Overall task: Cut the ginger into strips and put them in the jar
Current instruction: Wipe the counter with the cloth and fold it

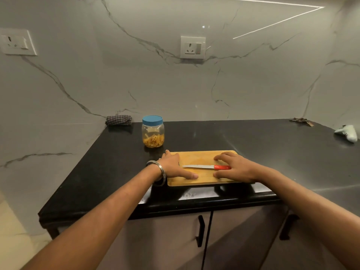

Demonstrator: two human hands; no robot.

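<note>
Both hands lie flat and slack, left hand [173, 168] and right hand [234, 169] gripping nothing on the wooden cutting board [198, 157]; light, stiff ginger strips [153, 141] sit in the blue-lidded plastic jar [153, 131] beyond the left hand, best held round its smooth, likely slippery body.

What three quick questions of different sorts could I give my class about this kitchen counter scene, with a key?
1. True or false: the jar has its blue lid on.
2. What lies on the cutting board between the hands? A) a spoon B) a knife C) a peeler
3. Fill in: the jar holds ginger ____.

Key:
1. True.
2. B, the red-handled knife, lying flat; the right hand rests over its handle, the left hand lies flat on the board's edge.
3. Strips.
</note>
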